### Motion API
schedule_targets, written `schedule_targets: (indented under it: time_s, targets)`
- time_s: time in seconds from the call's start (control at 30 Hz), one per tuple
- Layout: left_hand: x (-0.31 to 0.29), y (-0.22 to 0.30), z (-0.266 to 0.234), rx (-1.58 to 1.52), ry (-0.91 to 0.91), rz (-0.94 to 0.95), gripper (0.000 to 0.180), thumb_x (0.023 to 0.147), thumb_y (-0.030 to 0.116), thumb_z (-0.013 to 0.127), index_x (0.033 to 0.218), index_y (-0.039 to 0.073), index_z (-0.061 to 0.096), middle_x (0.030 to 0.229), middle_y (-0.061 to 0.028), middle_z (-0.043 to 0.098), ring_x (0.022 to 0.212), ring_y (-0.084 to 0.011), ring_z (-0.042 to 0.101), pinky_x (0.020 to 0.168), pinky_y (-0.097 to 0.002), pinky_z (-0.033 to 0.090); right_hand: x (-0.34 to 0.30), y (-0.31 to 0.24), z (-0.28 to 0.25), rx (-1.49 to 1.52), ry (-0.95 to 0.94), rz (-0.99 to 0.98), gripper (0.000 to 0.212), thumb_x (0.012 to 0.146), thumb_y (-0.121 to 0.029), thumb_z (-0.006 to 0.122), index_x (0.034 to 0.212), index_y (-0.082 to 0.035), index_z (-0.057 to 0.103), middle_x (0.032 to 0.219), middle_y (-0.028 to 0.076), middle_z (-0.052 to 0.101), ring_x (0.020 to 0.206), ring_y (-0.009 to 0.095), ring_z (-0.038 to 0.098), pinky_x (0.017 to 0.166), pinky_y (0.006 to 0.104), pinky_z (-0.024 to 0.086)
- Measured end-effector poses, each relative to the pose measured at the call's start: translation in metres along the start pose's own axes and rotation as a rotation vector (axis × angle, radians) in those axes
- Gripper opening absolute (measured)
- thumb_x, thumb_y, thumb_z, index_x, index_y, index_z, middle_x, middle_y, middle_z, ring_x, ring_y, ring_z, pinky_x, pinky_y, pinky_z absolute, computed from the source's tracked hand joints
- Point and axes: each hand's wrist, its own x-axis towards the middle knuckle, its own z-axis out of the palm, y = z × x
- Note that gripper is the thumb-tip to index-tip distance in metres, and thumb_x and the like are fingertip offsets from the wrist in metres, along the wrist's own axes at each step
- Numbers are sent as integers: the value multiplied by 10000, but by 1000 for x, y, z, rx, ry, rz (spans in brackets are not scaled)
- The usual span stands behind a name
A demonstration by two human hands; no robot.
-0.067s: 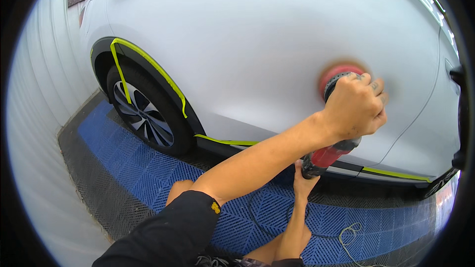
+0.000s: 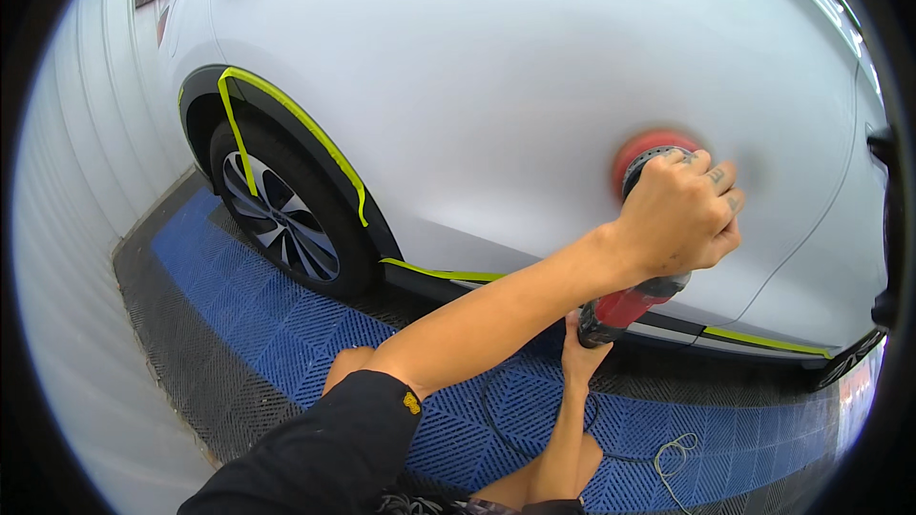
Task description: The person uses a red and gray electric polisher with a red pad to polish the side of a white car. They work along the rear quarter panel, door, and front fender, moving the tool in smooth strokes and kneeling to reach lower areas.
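A red and black power polisher point(image 2: 622, 307) is held tilted in both my hands, its red round pad point(image 2: 632, 154) flat against the pale silver car door point(image 2: 496, 86). My left hand point(image 2: 679, 215) is wrapped over the polisher's head, just behind the pad, and its palm side is hidden. Lower down, my right hand point(image 2: 580, 355) grips the dark rear end of the body; part of that grip is out of sight behind the tool. The pad's rim looks blurred.
Yellow-green tape point(image 2: 310, 129) edges the wheel arch, with one strip hanging over the rear wheel point(image 2: 281, 215). More tape point(image 2: 763, 341) runs along the sill. A dark cord point(image 2: 496, 424) and a thin pale cord point(image 2: 676, 458) lie on the blue and black floor tiles point(image 2: 429, 439). A ribbed white wall point(image 2: 86, 229) stands left.
The polisher and both my hands have shifted very slightly left and down in the picture. The view of the car has moved slightly too. Both grips are unchanged.
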Motion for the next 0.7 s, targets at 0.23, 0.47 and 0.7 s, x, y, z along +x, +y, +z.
schedule_targets:
  time_s: [0.23, 0.47, 0.7]
  targets:
    - [-39, -51, -69, 30, 54, -52, 65, 689, 121, 750, 715, 116, 691, 772, -2, 668, 654, -203, 617, 575, -344, 504, -29, 8, 64, -76, -63, 42, 230, 917, -124, 839, 887, 57, 700, 794, 42, 721, 744, 80, 618, 707, 290, 514]
    - [-70, -97, -153, 122, 76, -110, 110, 677, 99, 756, 760, 136, 694, 795, -4, 676, 670, -218, 648, 602, -347, 531, -55, 25, 117, -133, -211, 38, 175, 855, -66, 837, 924, 47, 722, 811, 52, 745, 757, 79, 634, 720, 294, 534]
    - [-94, -135, -224, 184, 79, -184, 81, 732, 63, 729, 808, 90, 727, 818, -64, 698, 712, -262, 680, 656, -373, 565, -63, 6, 146, -229, -369, 27, 311, 742, -34, 781, 1048, -15, 728, 914, 200, 763, 834, 310, 769, 784, 375, 581]
